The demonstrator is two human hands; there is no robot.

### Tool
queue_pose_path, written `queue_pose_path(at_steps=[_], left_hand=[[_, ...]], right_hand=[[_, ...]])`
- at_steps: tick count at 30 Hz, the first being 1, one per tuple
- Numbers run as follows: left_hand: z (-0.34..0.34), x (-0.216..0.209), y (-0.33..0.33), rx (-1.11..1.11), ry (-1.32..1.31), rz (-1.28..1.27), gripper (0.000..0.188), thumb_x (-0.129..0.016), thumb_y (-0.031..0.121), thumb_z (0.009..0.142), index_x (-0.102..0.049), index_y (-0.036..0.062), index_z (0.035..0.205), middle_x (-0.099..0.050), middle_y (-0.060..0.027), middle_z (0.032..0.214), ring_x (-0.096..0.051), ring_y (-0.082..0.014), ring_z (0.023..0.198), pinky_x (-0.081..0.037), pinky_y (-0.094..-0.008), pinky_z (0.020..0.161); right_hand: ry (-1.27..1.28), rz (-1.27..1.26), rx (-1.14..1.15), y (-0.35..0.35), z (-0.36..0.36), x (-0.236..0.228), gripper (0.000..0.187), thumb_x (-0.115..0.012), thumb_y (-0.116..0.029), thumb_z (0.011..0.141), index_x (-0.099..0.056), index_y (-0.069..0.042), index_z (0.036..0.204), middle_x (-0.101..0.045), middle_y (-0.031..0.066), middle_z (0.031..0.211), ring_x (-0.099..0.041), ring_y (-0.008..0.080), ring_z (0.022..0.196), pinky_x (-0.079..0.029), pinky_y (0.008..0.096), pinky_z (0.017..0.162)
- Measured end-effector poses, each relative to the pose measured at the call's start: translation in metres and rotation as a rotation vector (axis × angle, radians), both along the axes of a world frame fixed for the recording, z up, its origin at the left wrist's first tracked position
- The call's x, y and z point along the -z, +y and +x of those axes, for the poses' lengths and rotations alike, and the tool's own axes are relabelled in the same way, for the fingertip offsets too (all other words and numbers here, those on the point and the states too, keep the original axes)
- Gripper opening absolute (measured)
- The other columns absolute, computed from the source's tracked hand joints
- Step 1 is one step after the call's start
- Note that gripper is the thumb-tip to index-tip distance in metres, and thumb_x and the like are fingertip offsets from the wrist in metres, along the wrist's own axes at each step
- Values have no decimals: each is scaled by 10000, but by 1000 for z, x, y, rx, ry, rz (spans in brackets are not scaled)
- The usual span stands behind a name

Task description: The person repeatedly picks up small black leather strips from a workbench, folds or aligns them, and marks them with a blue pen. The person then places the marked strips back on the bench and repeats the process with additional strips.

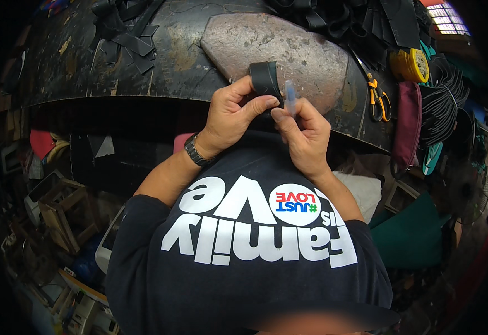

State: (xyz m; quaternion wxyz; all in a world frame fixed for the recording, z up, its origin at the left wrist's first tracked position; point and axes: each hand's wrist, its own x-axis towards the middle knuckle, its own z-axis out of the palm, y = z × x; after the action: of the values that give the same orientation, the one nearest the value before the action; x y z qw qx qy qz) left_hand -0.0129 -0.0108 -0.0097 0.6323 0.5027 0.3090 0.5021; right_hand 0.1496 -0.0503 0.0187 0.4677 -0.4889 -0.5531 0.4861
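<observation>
In front of my chest, my left hand (230, 114) pinches a folded black strip (262, 78), leather-like, its band bent into a loop that stands up from the fingers. My right hand (305, 134) is closed beside it, thumb close to the strip's lower end. From its fingers rises a slim, clear and blue pen-like tool (290, 94), smeared by motion. Whether the tool touches the strip I cannot tell. Both hands are at the near edge of a worn slab (280, 47), grey-brown and pitted.
The slab lies on a dark, scuffed bench (177, 61). Black strips (126, 36) are heaped at the far left, more black pieces (355, 22) at the far right. Orange-handled scissors (378, 100), a yellow roll (410, 65), a maroon pouch (408, 125) and a cord bundle (442, 100) sit at right.
</observation>
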Motion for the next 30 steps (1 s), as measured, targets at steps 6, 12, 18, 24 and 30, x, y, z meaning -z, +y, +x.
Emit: queue_pose_path(at_steps=[6, 12, 18, 24, 30], left_hand=[[-2, 0, 5, 61, -34, -130, 201, -607, 128, 934, -626, 0, 1087, -656, -11, 935, -572, -60, 874, -469, -213, 815], [-1, 1, 6, 67, -116, -130, 257, -533, 152, 978, -543, 8, 1191, -614, -12, 1052, -538, -45, 946, -449, -212, 844], [5, -5, 0, 33, -112, -152, 196, -510, 193, 992, -515, 75, 1147, -565, 22, 898, -519, -23, 775, -458, -173, 699], [2, -8, 1, 57, -18, -131, 209, -521, 210, 987, -529, 79, 1150, -569, 46, 847, -496, 1, 700, -443, -145, 628], [-1, -7, 1, 90, 24, -113, 234, -534, 203, 983, -526, 64, 1170, -586, 32, 889, -512, -6, 749, -445, -160, 629]], right_hand=[[94, 129, 37, 11, 5, -5, 249, -539, -206, 974, -615, 4, 864, -591, 76, 885, -524, 83, 727, -407, 215, 651], [321, -60, 190, 18, 27, -12, 437, -435, -394, 1008, -615, -26, 855, -573, 40, 738, -510, 77, 632, -379, 198, 550], [608, -96, 100, 23, 23, -4, 285, -547, -309, 971, -571, -33, 907, -595, 57, 730, -574, 92, 614, -436, 208, 501], [585, -84, 131, 26, 17, -4, 217, -562, -250, 966, -569, -38, 924, -604, 59, 764, -588, 97, 627, -453, 206, 502], [524, -86, 141, 26, 11, -6, 213, -548, -246, 973, -562, -39, 928, -596, 59, 771, -587, 99, 633, -450, 203, 510]])
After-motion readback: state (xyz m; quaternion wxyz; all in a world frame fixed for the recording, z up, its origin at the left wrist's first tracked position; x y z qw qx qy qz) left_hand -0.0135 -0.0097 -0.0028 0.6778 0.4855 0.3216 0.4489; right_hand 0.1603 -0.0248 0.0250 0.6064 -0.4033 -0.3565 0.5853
